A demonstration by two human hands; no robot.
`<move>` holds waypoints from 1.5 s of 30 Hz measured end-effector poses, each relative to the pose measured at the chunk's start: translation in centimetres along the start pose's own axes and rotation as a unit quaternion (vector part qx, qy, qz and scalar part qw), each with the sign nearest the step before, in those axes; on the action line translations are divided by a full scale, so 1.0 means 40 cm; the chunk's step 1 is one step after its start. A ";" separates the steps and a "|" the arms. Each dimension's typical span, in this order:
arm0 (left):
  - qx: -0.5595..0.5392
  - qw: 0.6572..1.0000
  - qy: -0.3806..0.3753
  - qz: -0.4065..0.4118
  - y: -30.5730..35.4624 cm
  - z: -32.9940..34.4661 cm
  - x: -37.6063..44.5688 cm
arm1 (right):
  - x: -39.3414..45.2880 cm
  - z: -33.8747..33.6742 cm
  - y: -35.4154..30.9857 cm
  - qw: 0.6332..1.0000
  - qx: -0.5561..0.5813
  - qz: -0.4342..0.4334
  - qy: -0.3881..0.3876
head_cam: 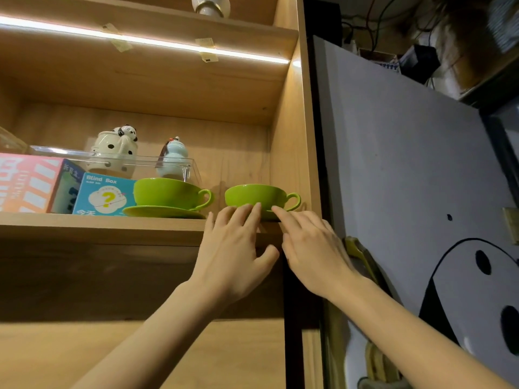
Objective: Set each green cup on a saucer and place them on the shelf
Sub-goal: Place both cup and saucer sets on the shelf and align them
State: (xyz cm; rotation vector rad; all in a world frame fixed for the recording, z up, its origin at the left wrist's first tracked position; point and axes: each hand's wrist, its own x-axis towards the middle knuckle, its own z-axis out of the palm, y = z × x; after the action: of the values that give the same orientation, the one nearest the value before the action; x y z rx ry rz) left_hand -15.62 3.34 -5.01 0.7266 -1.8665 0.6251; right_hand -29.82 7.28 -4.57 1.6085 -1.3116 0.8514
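Note:
Two green cups stand on the wooden shelf (98, 226). The left green cup (165, 193) sits upright on its green saucer (163, 212), handle to the right. The right green cup (258, 195) sits near the shelf's right wall on a second saucer (271, 215), mostly hidden behind my fingers. My left hand (233, 248) is spread with its fingertips against the saucer's front edge and the cup's base. My right hand (309, 242) has its index fingertip touching the saucer's rim below the cup handle. Neither hand closes around anything.
Left of the cups stand a blue "Blind Box" carton (105, 196) and a pink box (26, 182). Behind them are a clear tray (118, 160), a panda mug (115, 148) and a pale blue figurine (174, 158). A grey panda-printed panel (407, 164) stands to the right.

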 end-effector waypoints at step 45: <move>0.010 0.983 0.120 -0.142 -0.324 -0.092 -0.112 | 0.105 0.094 -0.292 0.993 0.073 -0.092 -0.005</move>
State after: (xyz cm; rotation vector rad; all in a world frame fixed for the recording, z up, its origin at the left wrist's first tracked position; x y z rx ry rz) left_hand -2.59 -2.07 -6.50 0.8727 -1.5039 0.5229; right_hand -17.56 2.99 -4.60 1.8191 -1.1085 0.8428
